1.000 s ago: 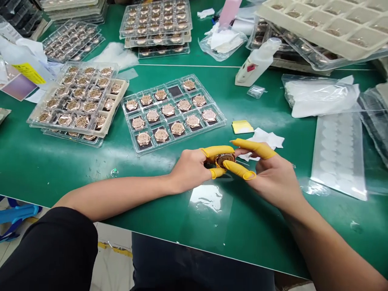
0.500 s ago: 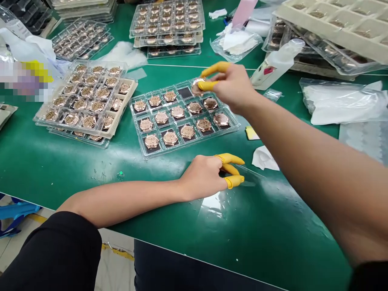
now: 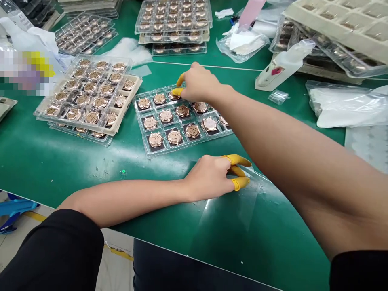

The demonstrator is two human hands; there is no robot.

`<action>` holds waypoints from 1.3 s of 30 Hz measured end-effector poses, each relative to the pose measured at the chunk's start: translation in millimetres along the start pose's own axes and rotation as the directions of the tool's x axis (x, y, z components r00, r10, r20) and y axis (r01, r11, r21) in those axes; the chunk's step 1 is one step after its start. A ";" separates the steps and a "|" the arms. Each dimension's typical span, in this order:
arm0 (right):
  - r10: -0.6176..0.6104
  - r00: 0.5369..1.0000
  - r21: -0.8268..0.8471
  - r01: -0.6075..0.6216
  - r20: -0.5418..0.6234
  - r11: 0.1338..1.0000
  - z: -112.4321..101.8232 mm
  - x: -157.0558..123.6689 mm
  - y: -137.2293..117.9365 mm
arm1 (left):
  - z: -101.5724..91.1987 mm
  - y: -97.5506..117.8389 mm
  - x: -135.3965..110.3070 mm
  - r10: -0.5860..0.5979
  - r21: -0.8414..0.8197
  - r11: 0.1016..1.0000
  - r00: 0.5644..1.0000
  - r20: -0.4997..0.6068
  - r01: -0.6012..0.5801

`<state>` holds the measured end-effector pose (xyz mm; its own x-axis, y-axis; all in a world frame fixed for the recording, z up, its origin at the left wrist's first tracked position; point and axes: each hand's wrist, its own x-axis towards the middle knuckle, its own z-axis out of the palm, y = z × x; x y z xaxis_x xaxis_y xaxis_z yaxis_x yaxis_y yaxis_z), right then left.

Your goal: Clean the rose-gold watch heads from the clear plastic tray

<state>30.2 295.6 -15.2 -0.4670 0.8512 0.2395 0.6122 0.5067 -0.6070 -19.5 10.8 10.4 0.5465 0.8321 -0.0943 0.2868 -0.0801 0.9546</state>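
A clear plastic tray [image 3: 168,152] holding several rose-gold watch cases lies on the green table in front of me. My right hand [image 3: 198,83] reaches over its back row. Its yellow-capped fingertips pinch one watch case [image 3: 174,95] that sits in or just above a pocket there. My left hand [image 3: 212,176] rests on the table just in front of the tray. Its yellow-capped fingers are pressed together on the edge of a clear film sheet [image 3: 254,192] lying flat on the mat.
A stack of filled trays [image 3: 87,97] stands to the left, with more stacks [image 3: 172,20] at the back. A white bottle [image 3: 281,64], bags of white wipes [image 3: 345,105] and a beige tray [image 3: 342,24] crowd the right side. The table's front edge [image 3: 169,248] runs close to my lap.
My right hand carried the watch case from between both hands up to the tray and lowered it to the back row. My left hand stayed on the table, fingers pressed on the film.
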 end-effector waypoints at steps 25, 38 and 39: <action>0.505 0.816 0.745 -0.518 0.282 0.420 -96.4 -312.3 -88.8 | 2.3 -8.0 0.2 0.010 -0.102 0.994 0.989 -0.150 -0.026; 0.309 0.871 0.842 -0.466 0.382 0.273 -87.7 -299.1 -62.6 | -3.7 0.2 0.7 0.014 -0.054 0.998 0.993 -0.121 -0.021; 0.297 0.873 0.841 -0.467 0.388 0.274 -88.0 -298.5 -62.1 | -3.8 0.6 0.5 0.020 -0.049 0.998 0.993 -0.117 -0.026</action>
<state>187.8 22.1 17.7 -0.4728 0.8403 -0.2652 -0.1503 -0.3735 -0.9154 -22.0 13.3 12.0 0.4563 0.8889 -0.0418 0.2339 -0.0744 0.9694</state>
